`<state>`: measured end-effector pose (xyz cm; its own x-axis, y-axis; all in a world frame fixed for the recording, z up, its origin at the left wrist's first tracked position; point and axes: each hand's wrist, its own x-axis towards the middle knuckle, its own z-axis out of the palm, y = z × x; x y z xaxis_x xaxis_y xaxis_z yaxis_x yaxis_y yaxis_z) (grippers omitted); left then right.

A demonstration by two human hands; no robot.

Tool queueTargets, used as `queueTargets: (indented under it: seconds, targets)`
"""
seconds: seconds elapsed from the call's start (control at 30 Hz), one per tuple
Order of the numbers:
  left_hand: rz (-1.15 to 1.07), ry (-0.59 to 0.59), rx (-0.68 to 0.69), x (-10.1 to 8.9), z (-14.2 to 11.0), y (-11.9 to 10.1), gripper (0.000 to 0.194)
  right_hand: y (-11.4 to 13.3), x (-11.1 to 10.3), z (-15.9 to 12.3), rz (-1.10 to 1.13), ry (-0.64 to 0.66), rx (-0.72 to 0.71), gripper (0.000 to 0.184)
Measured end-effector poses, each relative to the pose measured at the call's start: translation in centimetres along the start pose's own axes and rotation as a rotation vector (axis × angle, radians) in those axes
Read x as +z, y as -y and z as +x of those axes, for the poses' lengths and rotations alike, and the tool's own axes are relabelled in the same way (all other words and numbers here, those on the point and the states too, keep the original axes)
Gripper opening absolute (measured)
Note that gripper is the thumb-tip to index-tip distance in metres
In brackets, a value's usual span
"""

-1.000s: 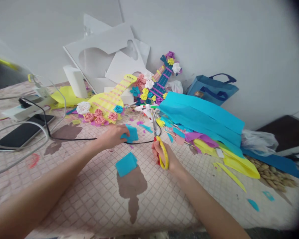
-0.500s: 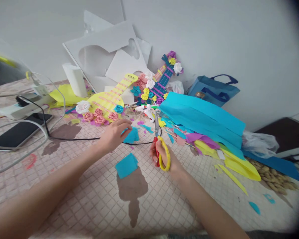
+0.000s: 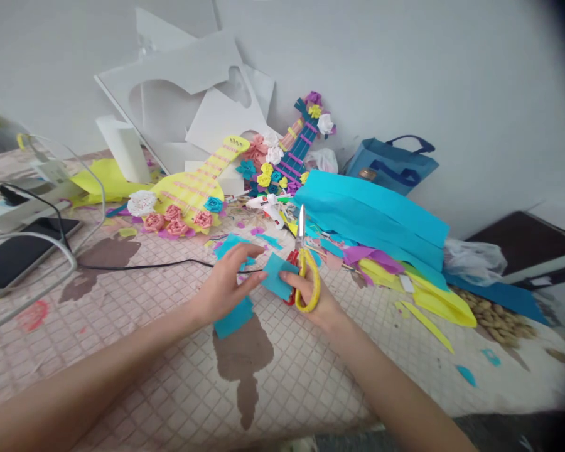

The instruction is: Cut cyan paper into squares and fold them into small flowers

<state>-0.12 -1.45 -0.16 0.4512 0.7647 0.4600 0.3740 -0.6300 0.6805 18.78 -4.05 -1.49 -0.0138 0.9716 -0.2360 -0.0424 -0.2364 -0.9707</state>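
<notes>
My left hand [image 3: 228,285] pinches a small blue paper square [image 3: 277,276] and holds it just above the cloth. My right hand [image 3: 315,301] grips yellow-handled scissors [image 3: 304,270], blades together and pointing up, and its fingers also touch the square's right edge. A second blue piece [image 3: 235,317] lies flat below my left hand. Another blue scrap [image 3: 228,243] rests behind my left fingers.
A stack of blue, purple and yellow paper sheets [image 3: 381,220] lies to the right. Paper guitars with flowers [image 3: 188,194] and a glue gun [image 3: 263,204] sit behind. A black cable [image 3: 141,267] crosses the cloth. A phone [image 3: 14,251] lies at the left. A blue bag [image 3: 390,164] leans on the wall.
My left hand lifted the blue square off the cloth and carried it right to the scissors hand. The scissors tilted upright as both hands met. The view shifted slightly right.
</notes>
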Motion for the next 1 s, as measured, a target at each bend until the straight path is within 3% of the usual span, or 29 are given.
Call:
queueTargets:
  seconds: [0.1,0.17,0.27,0.57,0.8,0.9,1.0]
  targets:
    - [-0.325,0.109,-0.388,0.2,0.2,0.0,0.038,0.3,0.3,-0.4,0.009,0.011,-0.023,0.035]
    - [-0.474,0.177,-0.52,0.4,0.3,0.2,0.038,0.4,0.5,-0.7,-0.021,0.023,-0.02,0.033]
    - [-0.616,0.182,-0.62,0.7,0.2,0.6,0.035,0.5,0.7,-1.0,-0.046,0.028,-0.012,0.034]
    - [-0.793,0.104,-0.743,0.2,0.4,0.3,0.03,0.1,0.5,-0.6,0.086,0.074,-0.074,0.037]
    - [-0.9,0.128,-0.76,0.2,0.3,0.1,0.031,1.1,0.6,-1.2,-0.074,0.041,-0.039,0.03]
    - [-0.902,0.173,-0.766,0.4,0.3,-0.1,0.035,1.1,0.7,-1.3,-0.116,0.08,-0.016,0.029]
    - [-0.863,0.137,-0.732,0.6,0.4,-0.2,0.036,0.7,0.5,-1.1,-0.151,0.123,-0.037,0.03]
